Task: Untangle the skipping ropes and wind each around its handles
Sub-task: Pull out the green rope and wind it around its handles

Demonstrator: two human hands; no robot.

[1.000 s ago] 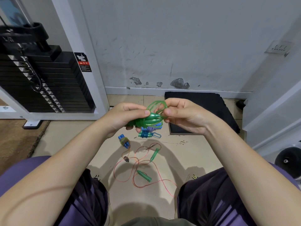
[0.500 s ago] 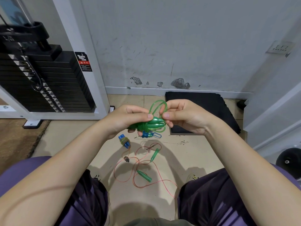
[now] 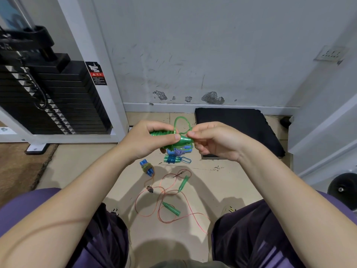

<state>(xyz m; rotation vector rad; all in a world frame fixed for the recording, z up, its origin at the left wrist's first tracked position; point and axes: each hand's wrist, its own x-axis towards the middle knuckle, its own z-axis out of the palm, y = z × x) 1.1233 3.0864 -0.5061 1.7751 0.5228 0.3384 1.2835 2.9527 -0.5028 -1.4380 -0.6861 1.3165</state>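
The weight stack [image 3: 48, 99] on my left carries a black-and-red warning sticker [image 3: 96, 73]; its print is too small to read. On the floor lies the loose pink rope [image 3: 164, 202] with two green handles. My left hand [image 3: 143, 140] grips the green handles [image 3: 173, 140] wound in green rope, long axis level, tips pointing right. My right hand [image 3: 216, 140] pinches the green rope loop [image 3: 180, 123] at those tips.

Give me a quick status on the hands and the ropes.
Left hand grips green plastic handles, rope wound on. Right hand pinches last green rope loop. Thin orange rope still loose on floor.
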